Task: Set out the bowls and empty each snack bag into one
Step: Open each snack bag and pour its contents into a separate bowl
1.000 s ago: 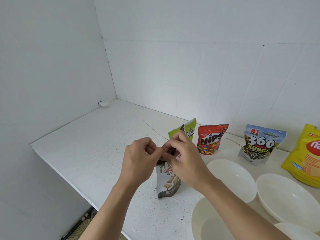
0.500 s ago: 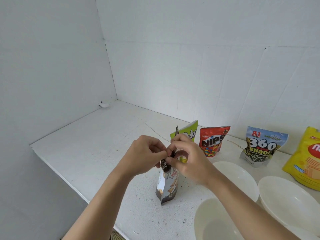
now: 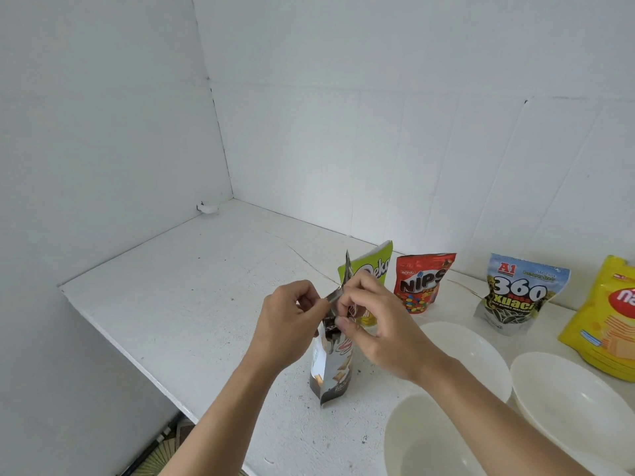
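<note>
- White tiled walls point(image 3: 378, 115) meet in a far-left corner above a matte white counter point(image 3: 192, 304), which is speckled and cracked.
- Smooth, round white bowls cluster at near right: the near bowl point(image 3: 422, 441), middle bowl point(image 3: 481, 359) and right bowl point(image 3: 577, 400).
- Glossy pouches stand along the far wall: a green bag point(image 3: 374, 269), red bag point(image 3: 424, 283), blue bag point(image 3: 519, 293) and yellow bag point(image 3: 608, 317).
- A silver-brown foil bag point(image 3: 331, 372) stands upright just left of the bowls.
- The left hand point(image 3: 288, 324) and right hand point(image 3: 381, 324), fingers curled, each pinch its top edge.
- A thin torn strip point(image 3: 346, 266) sticks up between them.

Looks like a home kitchen corner: white tiled wall point(image 3: 412, 132), plain white counter point(image 3: 189, 286), snack bags point(image 3: 422, 283) and bowls point(image 3: 567, 400) on it.
</note>
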